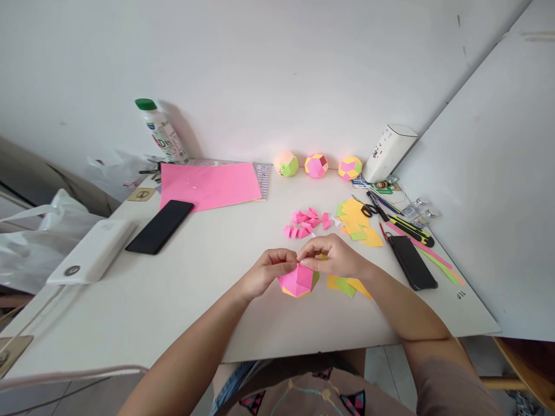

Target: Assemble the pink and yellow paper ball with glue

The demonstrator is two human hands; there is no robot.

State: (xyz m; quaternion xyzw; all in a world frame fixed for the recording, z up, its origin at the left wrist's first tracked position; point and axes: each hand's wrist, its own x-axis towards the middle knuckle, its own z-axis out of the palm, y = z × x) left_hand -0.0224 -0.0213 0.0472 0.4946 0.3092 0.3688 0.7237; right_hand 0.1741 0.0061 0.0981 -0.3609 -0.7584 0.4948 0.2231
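Note:
Near the front of the white table, a folded paper ball (297, 282) of pink, green and yellow sits between my hands. My left hand (271, 270) pinches its top left edge, thumb and fingers pressed together. From the other side my right hand (333, 257) pinches the top of the ball, its fingertips almost meeting the left ones. What lies right under the fingertips is hidden. Just beyond my hands are several small folded pink paper pieces (306, 219). Yellow and green paper squares (356, 219) lie right of them, and more paper squares (346, 286) lie under my right forearm.
Three finished paper balls (316, 166) stand along the wall. Scissors (368, 209), a yellow cutter (411, 230) and a dark phone (411, 261) are at right. Leftward are pink sheets (212, 184), a black phone (160, 227), a white power strip (93, 251) and a bottle (163, 133).

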